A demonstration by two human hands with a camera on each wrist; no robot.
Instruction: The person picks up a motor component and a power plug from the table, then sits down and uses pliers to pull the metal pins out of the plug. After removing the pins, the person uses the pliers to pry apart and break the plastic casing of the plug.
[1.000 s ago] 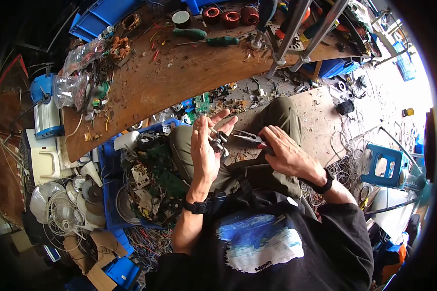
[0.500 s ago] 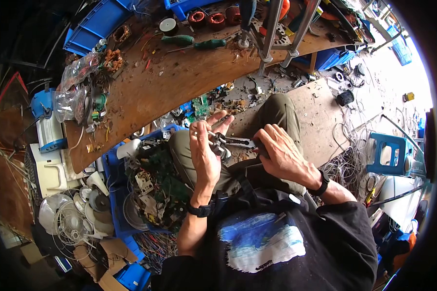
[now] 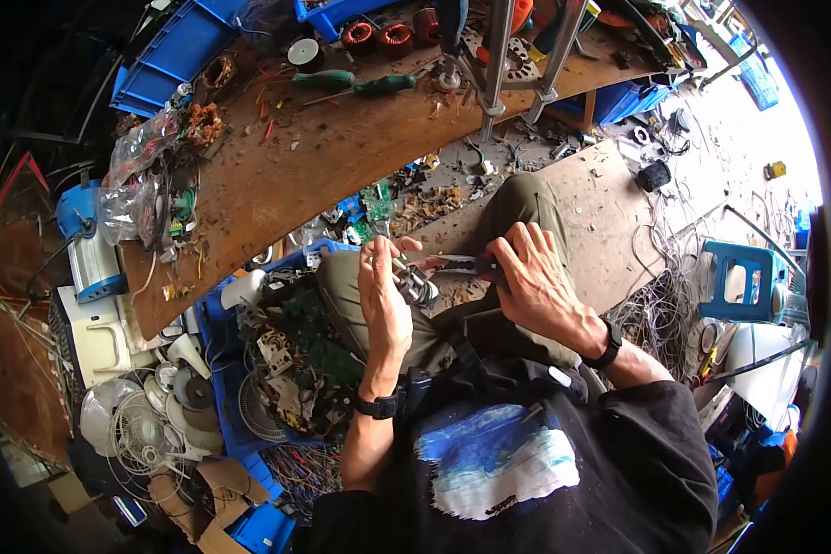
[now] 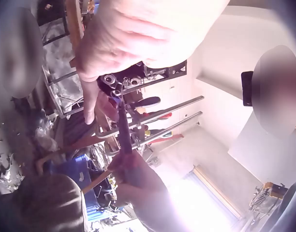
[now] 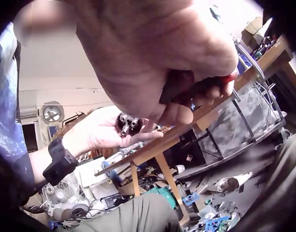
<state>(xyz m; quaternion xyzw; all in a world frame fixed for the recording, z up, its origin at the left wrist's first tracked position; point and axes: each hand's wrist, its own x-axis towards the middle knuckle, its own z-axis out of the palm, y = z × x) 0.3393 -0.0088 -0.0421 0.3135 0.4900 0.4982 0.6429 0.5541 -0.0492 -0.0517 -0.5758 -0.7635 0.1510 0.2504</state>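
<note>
My left hand (image 3: 388,309) holds a small dark part with several metal posts (image 3: 419,288) between thumb and fingers, above my lap. In the right wrist view the part (image 5: 128,124) lies against the fingers, its round post ends facing the camera. My right hand (image 3: 543,288) grips pliers (image 3: 456,265) with dark handles (image 5: 174,89) that show some red. Their narrow metal nose points left and reaches right up to the part. In the left wrist view the pliers (image 4: 123,123) run from the right hand (image 4: 136,179) to the part.
A brown wooden bench (image 3: 277,194) crosses in front, bearing green-handled screwdrivers (image 3: 384,85), copper coils (image 3: 358,37) and a metal frame (image 3: 497,69). A blue crate of circuit boards (image 3: 245,406) stands at the left. A blue stool (image 3: 737,282) and loose cables (image 3: 651,328) lie right.
The pliers' spread nose has closed up and come nearer the part. The left hand has turned slightly with the part. The head view has shifted a little.
</note>
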